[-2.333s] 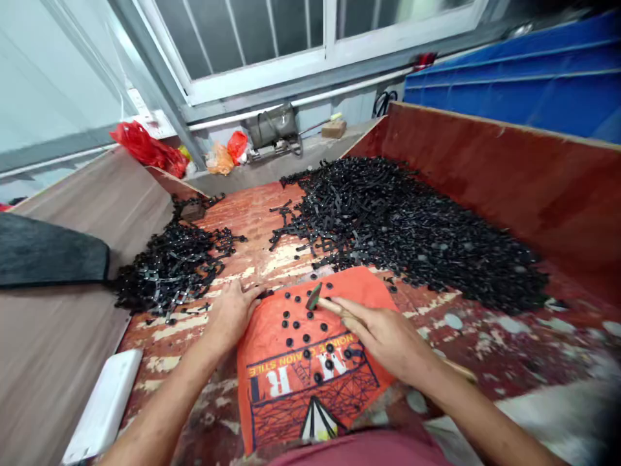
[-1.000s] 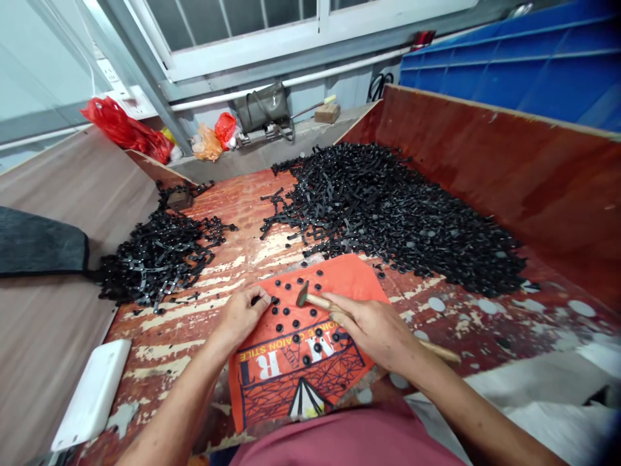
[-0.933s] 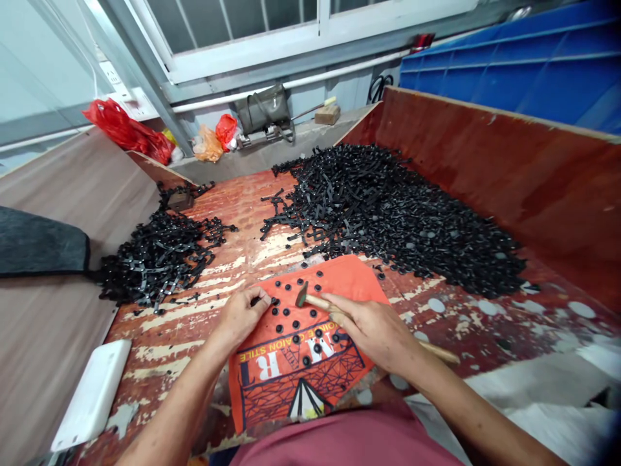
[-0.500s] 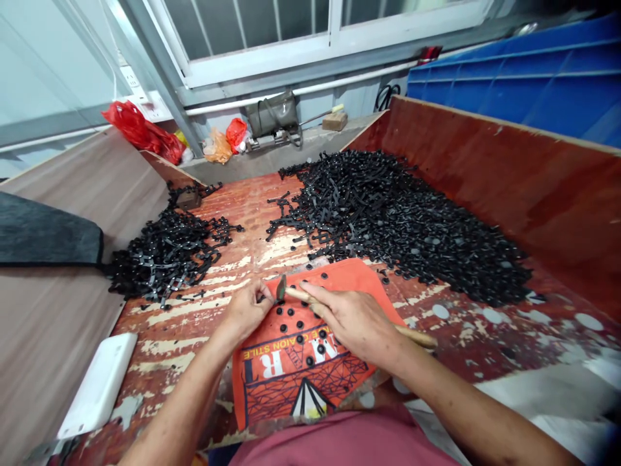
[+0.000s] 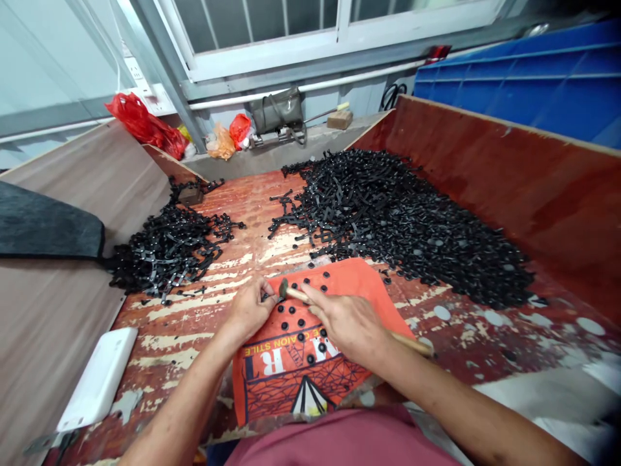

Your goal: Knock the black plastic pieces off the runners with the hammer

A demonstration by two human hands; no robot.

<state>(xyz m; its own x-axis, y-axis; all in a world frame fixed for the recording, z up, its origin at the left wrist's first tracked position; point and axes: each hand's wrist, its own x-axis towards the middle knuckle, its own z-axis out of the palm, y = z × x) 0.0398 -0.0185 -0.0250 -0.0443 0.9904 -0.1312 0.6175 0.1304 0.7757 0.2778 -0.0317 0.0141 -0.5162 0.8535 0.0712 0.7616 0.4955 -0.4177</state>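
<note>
Cloth [image 5: 339, 285] between small pile [image 5: 165, 249] left, big pile [image 5: 402, 223] behind-right.

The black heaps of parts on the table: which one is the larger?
The right heap, beside the red board; the left heap is far smaller and more scattered.

So the right hand [image 5: 347, 323] has a small wooden-handled hammer [image 5: 291, 292], its head just beside the left hand [image 5: 250, 310], over an orange cloth [image 5: 361, 285] dotted with little black rings [image 5: 299, 321] at the tabletop's [image 5: 194, 320] near edge. There's a big black parts pile [image 5: 402, 226] far right and a smaller pile [image 5: 165, 249] at the left edge.
</note>
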